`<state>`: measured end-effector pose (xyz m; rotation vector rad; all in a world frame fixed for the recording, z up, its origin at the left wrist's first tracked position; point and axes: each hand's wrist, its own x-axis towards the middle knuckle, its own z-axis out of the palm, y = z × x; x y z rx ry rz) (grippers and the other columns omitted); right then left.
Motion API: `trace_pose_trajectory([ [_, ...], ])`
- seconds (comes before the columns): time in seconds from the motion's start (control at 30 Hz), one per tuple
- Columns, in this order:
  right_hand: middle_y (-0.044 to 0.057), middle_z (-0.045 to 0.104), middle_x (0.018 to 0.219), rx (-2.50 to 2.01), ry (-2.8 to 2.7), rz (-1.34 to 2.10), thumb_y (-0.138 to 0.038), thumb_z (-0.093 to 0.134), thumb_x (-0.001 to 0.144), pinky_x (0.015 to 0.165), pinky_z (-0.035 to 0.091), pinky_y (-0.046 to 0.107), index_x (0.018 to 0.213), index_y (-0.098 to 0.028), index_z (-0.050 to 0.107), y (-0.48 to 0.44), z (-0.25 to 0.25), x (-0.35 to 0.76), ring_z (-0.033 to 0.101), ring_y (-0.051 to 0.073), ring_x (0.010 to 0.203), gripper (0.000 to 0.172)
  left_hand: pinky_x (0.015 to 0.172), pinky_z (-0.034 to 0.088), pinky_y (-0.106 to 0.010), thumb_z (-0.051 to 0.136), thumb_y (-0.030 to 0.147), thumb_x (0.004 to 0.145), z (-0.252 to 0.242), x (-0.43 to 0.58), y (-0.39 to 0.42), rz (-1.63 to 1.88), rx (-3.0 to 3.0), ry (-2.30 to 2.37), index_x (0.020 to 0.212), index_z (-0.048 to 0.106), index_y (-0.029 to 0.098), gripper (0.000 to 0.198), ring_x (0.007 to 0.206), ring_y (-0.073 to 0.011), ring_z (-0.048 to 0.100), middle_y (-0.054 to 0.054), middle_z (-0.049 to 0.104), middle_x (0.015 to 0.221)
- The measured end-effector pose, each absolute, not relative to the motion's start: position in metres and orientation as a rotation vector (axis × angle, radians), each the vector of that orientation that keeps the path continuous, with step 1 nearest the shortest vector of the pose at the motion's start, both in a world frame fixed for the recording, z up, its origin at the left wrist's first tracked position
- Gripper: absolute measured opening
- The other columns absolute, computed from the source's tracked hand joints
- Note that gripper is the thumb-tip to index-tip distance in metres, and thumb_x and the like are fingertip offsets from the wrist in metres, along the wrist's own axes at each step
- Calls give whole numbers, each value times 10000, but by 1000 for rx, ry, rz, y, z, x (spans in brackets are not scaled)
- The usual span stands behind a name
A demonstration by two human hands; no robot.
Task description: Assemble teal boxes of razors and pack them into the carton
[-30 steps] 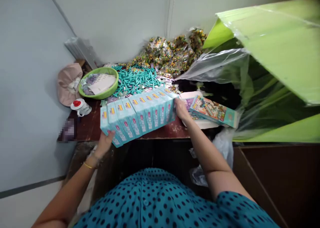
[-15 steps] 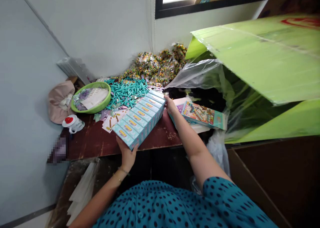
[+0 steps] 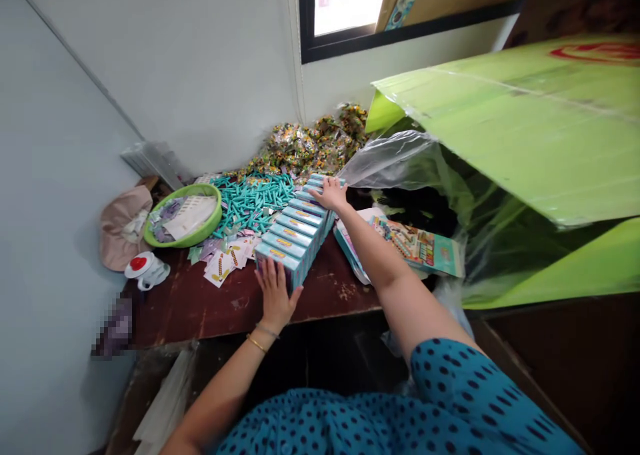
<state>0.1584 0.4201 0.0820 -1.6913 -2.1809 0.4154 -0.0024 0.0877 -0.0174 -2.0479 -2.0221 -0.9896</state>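
Note:
A row of several light-blue boxes [image 3: 296,226] stands on the dark wooden table [image 3: 200,302], running from near me toward the back. My left hand [image 3: 276,292] presses flat against the near end box, fingers stretched out. My right hand [image 3: 330,194] lies on the far end of the row, fingers spread over the last box. The row is squeezed between the two hands.
Behind the row lie a heap of teal sticks [image 3: 253,198] and a pile of small packets [image 3: 305,142]. A green bowl [image 3: 183,215] and a red-topped tape roll [image 3: 143,268] sit at the left. A colourful flat box [image 3: 417,245], plastic sheeting [image 3: 400,158] and green cardboard [image 3: 500,128] fill the right.
The row of boxes went from held up and tilted in front of me to resting on the table. Both hands slid to its two ends and flattened against it.

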Motion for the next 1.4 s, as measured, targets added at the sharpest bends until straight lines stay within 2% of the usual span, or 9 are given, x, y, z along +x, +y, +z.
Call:
trace_pose_trajectory([
  [0.27,288,94,1712,-1743,-2203,474,-827,416,926,1221,4,726,1608,-23,304,456,104,166,29,464,1590,1060,1286,51,-711,638,565,919,-31,-5,119,-905,-2123,-1998,1676,172,214,956,1621,-400,22,-206,135,1738],
  [0.63,171,200,1725,-1250,-2518,299,-801,306,963,1291,8,634,1642,-143,281,241,109,124,63,407,1614,947,1276,6,-688,558,645,942,-80,-55,45,-1141,-2150,-2058,1678,132,185,967,1623,-401,-19,-223,47,1746],
  [0.77,185,283,1691,-1318,-2266,363,-689,239,1026,1285,175,609,1614,-147,337,222,98,179,197,355,1597,806,1294,31,-641,528,542,993,-69,-87,10,-1081,-2018,-2265,1655,240,195,801,1633,-358,16,-195,65,1753],
  [0.9,243,437,1579,-1403,-2007,407,-785,283,947,1252,280,637,1548,-123,473,191,61,246,370,408,1518,914,1306,130,-585,537,455,1002,-57,-142,-13,-1103,-1661,-2470,1586,385,174,666,1633,-334,92,-180,103,1751],
  [0.97,235,524,1493,-1459,-1974,476,-821,341,890,1233,331,636,1542,-199,516,172,37,277,433,436,1476,918,1302,194,-550,550,438,994,-47,-180,-11,-1155,-1495,-2481,1539,448,150,624,1627,-333,133,-189,136,1741],
  [1.07,172,539,1492,-1607,-1951,538,-802,430,849,1193,386,621,1532,-460,497,147,11,308,463,438,1442,766,1283,254,-505,544,382,999,-19,-243,20,-1168,-1383,-2392,1426,564,108,507,1573,-332,286,-224,324,1661],
  [1.17,141,587,1441,-1624,-1939,551,-831,445,786,1165,376,710,1467,-566,523,130,1,311,475,477,1415,734,1244,284,-505,564,283,988,17,-304,87,-1158,-1345,-2359,1380,600,84,441,1455,-334,439,-239,538,1485],
  [1.3,123,609,1423,-1530,-1988,609,-765,549,780,1175,394,703,1346,-520,651,121,0,293,500,479,1400,625,1190,209,-661,772,160,820,55,-353,183,-1304,-952,-2604,1409,509,-54,679,1393,-442,453,-319,641,1273],
  [1.4,140,620,1412,-1452,-2005,631,-715,586,785,1170,399,740,1264,-373,721,120,-2,283,532,494,1374,603,1154,313,-600,745,76,803,75,-369,217,-1499,-760,-2706,1355,537,-69,608,1267,-388,568,-289,685,1164],
])
